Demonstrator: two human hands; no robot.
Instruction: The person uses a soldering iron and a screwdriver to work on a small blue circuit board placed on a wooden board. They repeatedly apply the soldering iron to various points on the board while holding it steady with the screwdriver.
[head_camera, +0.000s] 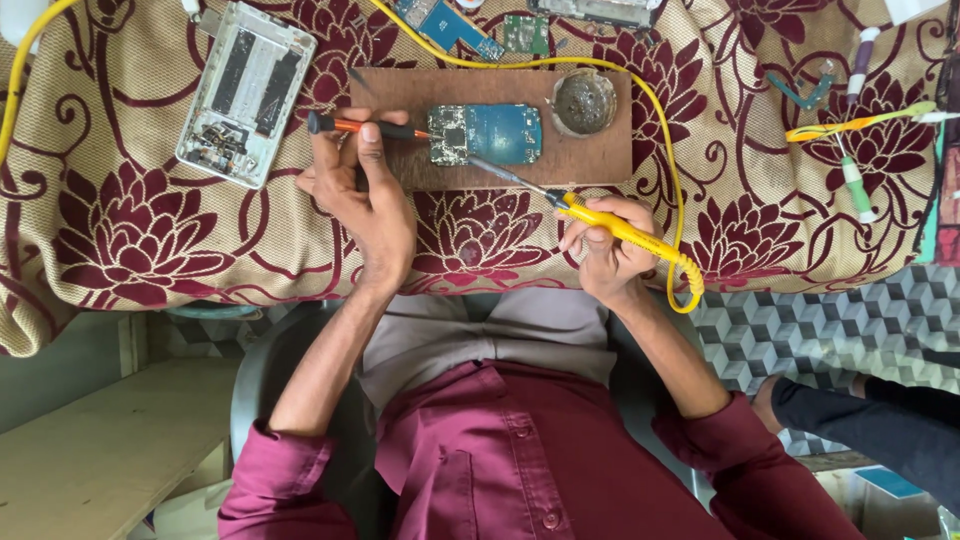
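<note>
A blue circuit board (487, 133) lies on a brown wooden board (580, 160) on the patterned cloth. My left hand (360, 195) grips a small screwdriver (365, 126) with an orange and black handle, its tip at the circuit board's left edge. In my right hand (605, 250) is a yellow soldering iron (620, 228), whose metal tip reaches up-left to the circuit board's lower edge. A yellow cord (670, 180) runs from the iron's handle up and around the wooden board.
An opened phone body (245, 90) lies at the upper left. A round tin of dark paste (584, 101) sits on the wooden board. More circuit boards (525, 33) lie at the top edge. Green and white tools (855, 185) lie right. Another person's dark sleeve (880, 425) shows lower right.
</note>
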